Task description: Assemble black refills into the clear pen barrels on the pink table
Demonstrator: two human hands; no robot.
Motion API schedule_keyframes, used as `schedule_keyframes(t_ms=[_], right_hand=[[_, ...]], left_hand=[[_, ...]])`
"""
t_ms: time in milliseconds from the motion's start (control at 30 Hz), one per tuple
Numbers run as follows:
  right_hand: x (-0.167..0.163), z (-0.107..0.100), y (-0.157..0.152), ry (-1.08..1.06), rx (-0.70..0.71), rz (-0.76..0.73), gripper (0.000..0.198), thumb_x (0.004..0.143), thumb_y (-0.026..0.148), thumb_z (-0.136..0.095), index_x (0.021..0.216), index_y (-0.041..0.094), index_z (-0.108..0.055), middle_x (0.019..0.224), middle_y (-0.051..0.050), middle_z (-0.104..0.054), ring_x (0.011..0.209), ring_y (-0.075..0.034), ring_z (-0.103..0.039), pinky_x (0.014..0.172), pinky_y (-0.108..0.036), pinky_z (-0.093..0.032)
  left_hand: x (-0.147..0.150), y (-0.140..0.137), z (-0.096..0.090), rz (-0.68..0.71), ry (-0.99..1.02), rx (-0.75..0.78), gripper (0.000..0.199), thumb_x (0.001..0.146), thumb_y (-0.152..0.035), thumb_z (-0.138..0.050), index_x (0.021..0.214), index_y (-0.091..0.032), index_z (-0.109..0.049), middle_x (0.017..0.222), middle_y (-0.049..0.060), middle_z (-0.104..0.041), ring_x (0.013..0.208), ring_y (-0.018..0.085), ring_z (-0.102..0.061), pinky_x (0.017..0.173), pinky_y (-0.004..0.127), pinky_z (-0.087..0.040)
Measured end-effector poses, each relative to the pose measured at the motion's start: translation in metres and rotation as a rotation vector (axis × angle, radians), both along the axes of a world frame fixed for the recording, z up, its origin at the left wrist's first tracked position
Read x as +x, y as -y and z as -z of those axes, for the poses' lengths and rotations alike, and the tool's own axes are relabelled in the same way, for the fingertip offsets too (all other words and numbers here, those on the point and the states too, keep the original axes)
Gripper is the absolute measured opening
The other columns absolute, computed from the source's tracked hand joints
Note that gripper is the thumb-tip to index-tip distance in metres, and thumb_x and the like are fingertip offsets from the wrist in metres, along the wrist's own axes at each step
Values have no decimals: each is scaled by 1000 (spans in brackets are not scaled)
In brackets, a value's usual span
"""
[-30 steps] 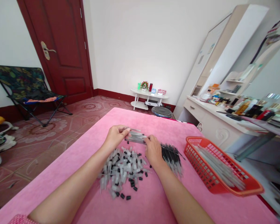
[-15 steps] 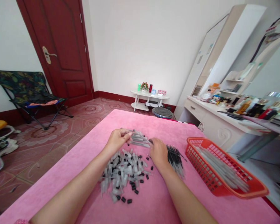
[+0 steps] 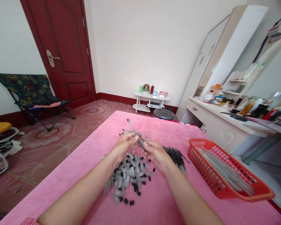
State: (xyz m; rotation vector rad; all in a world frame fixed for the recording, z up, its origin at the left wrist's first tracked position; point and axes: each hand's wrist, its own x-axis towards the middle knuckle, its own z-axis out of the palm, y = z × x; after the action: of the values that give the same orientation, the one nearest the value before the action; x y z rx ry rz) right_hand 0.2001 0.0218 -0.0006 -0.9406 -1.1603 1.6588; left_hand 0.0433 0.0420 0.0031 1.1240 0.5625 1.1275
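Between my two hands slants a slim, greyish see-through pen (image 3: 132, 126) with a dark upper end. My left hand (image 3: 125, 144) pinches it around the middle with thumb and fingers. My right hand (image 3: 157, 153) is closed at its lower end, which the fingers partly hide. Below the hands lies a heap of clear pen caps (image 3: 131, 171) mixed with small black plugs (image 3: 135, 188). Behind my left hand, more pens (image 3: 124, 133) lie on the pink cloth, mostly covered. Thin black-ended sticks, which look like pen refills (image 3: 175, 156), are bunched right of my right hand.
A red plastic basket (image 3: 221, 187) holding long clear tubes (image 3: 227, 172) stands on the right of the pink-covered table (image 3: 84, 168). Beyond it is a white dresser (image 3: 215, 120) crowded with bottles. A folding chair (image 3: 32, 93) stands on the left.
My hands have come together over the heap. The pen now points up and away between them, and my right hand has moved left, away from the refills. The view has shifted slightly.
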Motion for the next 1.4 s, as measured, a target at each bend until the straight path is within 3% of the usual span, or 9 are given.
schedule_keyframes(t_ms=[167, 300, 400, 600, 700, 833, 1000, 1133, 1400], right_hand=[[-6, -1, 6, 102, 16, -124, 33, 68, 47, -63, 67, 15, -57, 54, 3, -50, 39, -6, -35, 42, -21, -32], [-14, 6, 11, 549, 392, 110, 25, 70, 34, -60, 53, 15, -55, 48, 3, -46, 44, -8, -39, 45, -22, -28], [-25, 9, 22, 863, 618, 261, 24, 71, 29, -58, 51, 16, -56, 48, 3, -46, 48, -9, -40, 47, -22, -25], [-37, 2, 30, 1024, 762, 202, 14, 67, 35, -66, 71, 22, -69, 70, -2, -65, 65, -15, -54, 58, -23, -33], [-21, -6, 18, 903, 724, 292, 15, 73, 32, -60, 75, 21, -69, 76, -4, -66, 70, -16, -57, 63, -25, -38], [10, -18, 0, 554, 530, 425, 25, 80, 36, -49, 76, 16, -62, 69, -4, -63, 58, -13, -55, 54, -23, -41], [28, -23, -5, 428, 426, 375, 34, 80, 46, -48, 76, 14, -59, 63, -3, -59, 47, -10, -50, 44, -20, -37], [29, -17, -7, 555, 477, 370, 40, 81, 48, -46, 64, 14, -57, 50, 0, -52, 40, -8, -43, 41, -20, -32], [33, -14, -9, 667, 579, 381, 34, 80, 40, -49, 60, 14, -59, 47, 1, -50, 43, -9, -43, 45, -20, -31]], left_hand=[[7, 4, 2, -28, 99, -120, 25, 69, -28, -70, 85, -12, -61, 82, 9, -69, 74, 19, -67, 63, 25, -50], [-5, -8, 0, -287, 89, -229, 20, 66, -25, -72, 72, -10, -60, 68, 5, -67, 64, 16, -67, 60, 24, -51], [-29, -20, -8, -495, 148, -199, 16, 68, -22, -70, 74, -11, -60, 71, 4, -68, 67, 15, -67, 65, 23, -52], [-42, -22, -16, -345, 1, -195, 26, 65, -29, -72, 85, -13, -65, 77, 5, -70, 65, 12, -65, 65, 24, -51], [-32, -18, -13, -309, -221, -31, 28, 66, -33, -70, 86, -13, -68, 75, 6, -70, 62, 14, -64, 63, 26, -50], [-24, -12, -12, -490, -717, 349, 19, 71, -29, -64, 85, -19, -71, 82, 6, -72, 76, 20, -64, 68, 28, -47], [-21, 1, -18, -627, -1279, 703, 26, 78, -26, -55, 99, -32, -68, 98, 0, -70, 86, 20, -63, 72, 28, -43], [-17, 5, -18, -602, -1431, 811, 24, 79, -26, -52, 97, -31, -68, 97, 0, -69, 86, 17, -62, 71, 25, -43], [-19, -2, -9, -542, -1456, 941, 27, 79, -20, -47, 96, -28, -68, 89, 2, -70, 80, 19, -63, 64, 25, -42]])
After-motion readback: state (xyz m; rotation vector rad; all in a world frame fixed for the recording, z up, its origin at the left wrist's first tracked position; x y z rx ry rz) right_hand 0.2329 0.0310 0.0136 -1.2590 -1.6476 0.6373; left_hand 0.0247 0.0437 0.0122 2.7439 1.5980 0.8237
